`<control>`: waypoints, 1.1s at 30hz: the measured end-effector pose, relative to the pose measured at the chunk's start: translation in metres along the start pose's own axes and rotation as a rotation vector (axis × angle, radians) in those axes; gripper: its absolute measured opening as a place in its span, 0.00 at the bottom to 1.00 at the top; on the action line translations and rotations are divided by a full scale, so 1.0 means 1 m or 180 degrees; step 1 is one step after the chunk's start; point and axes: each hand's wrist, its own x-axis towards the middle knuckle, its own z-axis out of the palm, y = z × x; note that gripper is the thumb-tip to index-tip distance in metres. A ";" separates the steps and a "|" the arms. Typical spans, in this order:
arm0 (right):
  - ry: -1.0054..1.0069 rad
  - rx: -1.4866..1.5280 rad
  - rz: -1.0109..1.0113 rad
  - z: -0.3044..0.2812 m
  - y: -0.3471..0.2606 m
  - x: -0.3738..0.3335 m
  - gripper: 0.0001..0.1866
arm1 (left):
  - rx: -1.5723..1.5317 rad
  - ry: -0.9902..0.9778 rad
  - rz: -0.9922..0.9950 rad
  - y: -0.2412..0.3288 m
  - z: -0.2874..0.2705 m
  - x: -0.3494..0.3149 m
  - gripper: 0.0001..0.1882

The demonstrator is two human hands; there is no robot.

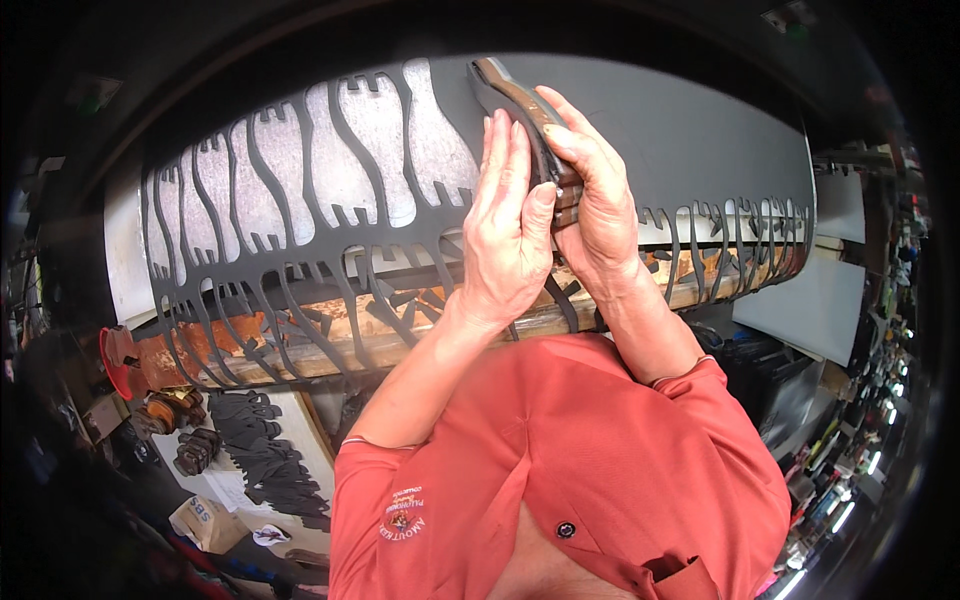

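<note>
Between my two hands stands a sole-shaped cutting die (530,108), a brown and dark metal band tilted on its edge. My left hand (508,225) presses against its left side, with the fingers stretched along it and the thumb at its near end. On the other side my right hand (598,190) grips it, fingers over the far edge. Beneath lies a dark grey sheet (680,130), smooth on the right. Its left part has rows of sole-shaped holes (375,130) with notched ends, and a pale surface shows through. The sheet's cut-out strips (355,320) hang over the near edge.
Small dark scraps (400,300) lie on the worn wooden ledge (330,350) under the strips. At lower left, a stack of dark cut pieces (260,450) rests on a pale surface, near brown blocks (165,410) and a paper bag (205,522). A red round object (117,350) sits at the ledge's left end.
</note>
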 end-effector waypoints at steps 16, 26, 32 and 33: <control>-0.0143 -0.0014 0.0117 -0.009 0.001 0.001 0.38 | -0.1460 0.0752 -0.1053 0.001 -0.023 0.003 0.16; -0.0243 -0.0119 -0.0345 -0.062 -0.046 0.002 0.38 | -0.2470 0.1859 -0.1613 -0.058 -0.160 0.028 0.19; -0.0514 -0.4648 -0.2288 -0.067 -0.043 0.009 0.35 | -0.2607 0.0843 -0.1653 -0.068 -0.180 0.009 0.17; -0.0655 -0.4471 -0.2342 -0.059 -0.039 0.012 0.37 | -0.2590 0.0654 -0.1759 -0.069 -0.175 0.007 0.16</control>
